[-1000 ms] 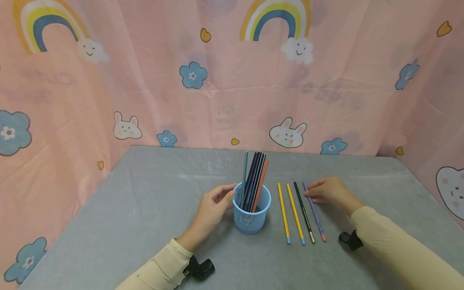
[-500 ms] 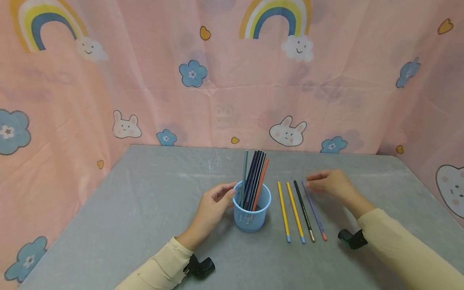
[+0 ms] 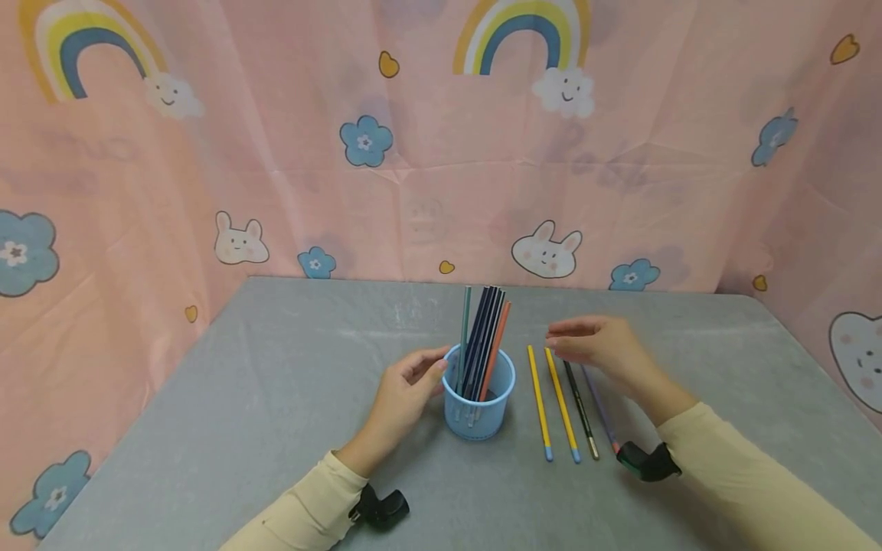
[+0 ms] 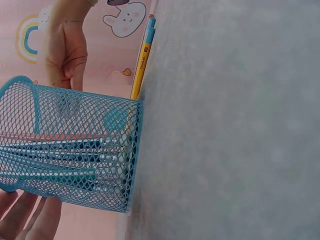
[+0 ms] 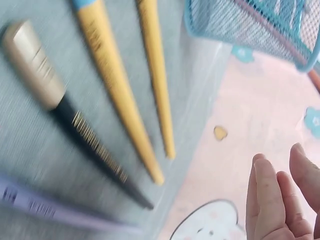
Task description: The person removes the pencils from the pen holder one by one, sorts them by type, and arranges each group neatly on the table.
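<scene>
My left hand point(image 3: 406, 386) holds the left side of a light blue mesh pencil cup point(image 3: 475, 421), thumb at the rim. Several dark pencils point(image 3: 482, 337) lean inside it, with a green pencil point(image 3: 465, 325) and an orange pencil point(image 3: 498, 344). Right of the cup, two yellow pencils point(image 3: 540, 405) with blue ends lie side by side, then a black pencil point(image 5: 85, 130) with a gold end and a purple pencil point(image 5: 55, 207). My right hand point(image 3: 602, 344) hovers with nothing in it over the far ends of the row, partly covering the black and purple pencils.
The grey table point(image 3: 310, 367) carries the cup and the row of pencils. A pink cloth point(image 3: 441, 153) printed with rainbows, rabbits and flowers hangs behind and at both sides. A black wrist camera point(image 3: 648, 461) overlaps the purple pencil's near end.
My right hand has left the purple pencil, risen a little and moved left over the row towards the yellow pencils. My left hand and the cup have stayed in place.
</scene>
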`<state>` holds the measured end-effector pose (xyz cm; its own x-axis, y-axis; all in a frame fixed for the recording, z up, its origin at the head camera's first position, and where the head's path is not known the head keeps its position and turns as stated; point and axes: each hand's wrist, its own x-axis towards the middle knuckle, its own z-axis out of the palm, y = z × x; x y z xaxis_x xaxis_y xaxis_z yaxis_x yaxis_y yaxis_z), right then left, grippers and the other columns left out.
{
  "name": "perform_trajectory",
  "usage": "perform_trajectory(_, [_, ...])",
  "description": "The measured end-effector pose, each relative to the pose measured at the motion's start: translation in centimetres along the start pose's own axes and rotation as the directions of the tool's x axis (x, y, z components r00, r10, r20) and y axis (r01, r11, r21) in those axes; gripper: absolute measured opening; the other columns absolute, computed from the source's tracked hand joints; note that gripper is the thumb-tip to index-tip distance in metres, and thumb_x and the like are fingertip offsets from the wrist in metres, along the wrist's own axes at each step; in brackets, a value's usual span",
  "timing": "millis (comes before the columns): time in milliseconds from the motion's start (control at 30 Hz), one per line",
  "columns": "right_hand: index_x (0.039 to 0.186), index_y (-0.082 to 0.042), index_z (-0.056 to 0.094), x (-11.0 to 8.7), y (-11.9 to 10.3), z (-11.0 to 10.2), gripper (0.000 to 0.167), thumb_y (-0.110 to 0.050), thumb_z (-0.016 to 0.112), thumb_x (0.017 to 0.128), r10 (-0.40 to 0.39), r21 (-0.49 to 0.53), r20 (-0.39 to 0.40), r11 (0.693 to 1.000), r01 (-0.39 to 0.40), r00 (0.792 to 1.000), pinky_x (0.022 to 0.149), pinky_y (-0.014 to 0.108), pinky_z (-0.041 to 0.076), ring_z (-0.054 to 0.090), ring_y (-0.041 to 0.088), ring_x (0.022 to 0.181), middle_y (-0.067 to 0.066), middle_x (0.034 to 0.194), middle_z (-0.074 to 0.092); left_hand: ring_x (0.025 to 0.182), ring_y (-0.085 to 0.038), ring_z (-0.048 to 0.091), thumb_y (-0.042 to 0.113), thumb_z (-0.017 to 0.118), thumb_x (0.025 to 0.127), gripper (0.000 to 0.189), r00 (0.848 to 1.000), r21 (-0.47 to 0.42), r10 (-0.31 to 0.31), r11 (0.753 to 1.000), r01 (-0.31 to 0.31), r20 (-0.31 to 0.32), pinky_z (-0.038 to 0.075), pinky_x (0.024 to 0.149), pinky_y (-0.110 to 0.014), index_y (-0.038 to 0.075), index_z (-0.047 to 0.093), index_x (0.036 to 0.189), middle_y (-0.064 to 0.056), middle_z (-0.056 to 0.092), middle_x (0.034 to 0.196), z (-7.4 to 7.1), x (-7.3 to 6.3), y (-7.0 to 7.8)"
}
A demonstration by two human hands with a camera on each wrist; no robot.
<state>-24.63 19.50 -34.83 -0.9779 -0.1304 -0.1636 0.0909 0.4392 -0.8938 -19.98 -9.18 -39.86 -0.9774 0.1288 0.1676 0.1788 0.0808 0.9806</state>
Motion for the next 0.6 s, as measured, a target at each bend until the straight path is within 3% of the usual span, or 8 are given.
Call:
perform_trajectory(233, [0.132,0.001,0.06,-0.3,-1.1,1.7,0.054,-0.033,0.073,0.092,-0.017,0.023,0.005,1.0,0.017,1.0,0.096,0.034,0.057,0.068,0.025,0.115,0.016,0.129,0.067,0.117,-0.03,0.065,0.017,0.06,0.1,0.031,1.0,-0.002,0.006,1.0,-0.006,0.002,0.061,0.087,-0.032,0.0,0.065,0.125,-0.018,0.067,0.128,0.0,0.0,0.0])
perform_trajectory(600, [0.128,0.0,0.063,-0.7,-2.8,3.4,0.049,-0.029,0.074,0.091,-0.056,0.1,0.051,0.994,0.05,0.997,0.095,0.033,0.057,0.069,0.022,0.112,0.013,0.125,0.07,0.117,-0.028,0.065,0.018,0.061,0.1,0.029,1.0,0.006,-0.008,1.0,0.008,-0.007,0.061,0.087,-0.035,0.003,0.066,0.125,-0.015,0.067,0.128,0.0,-0.1,0.1])
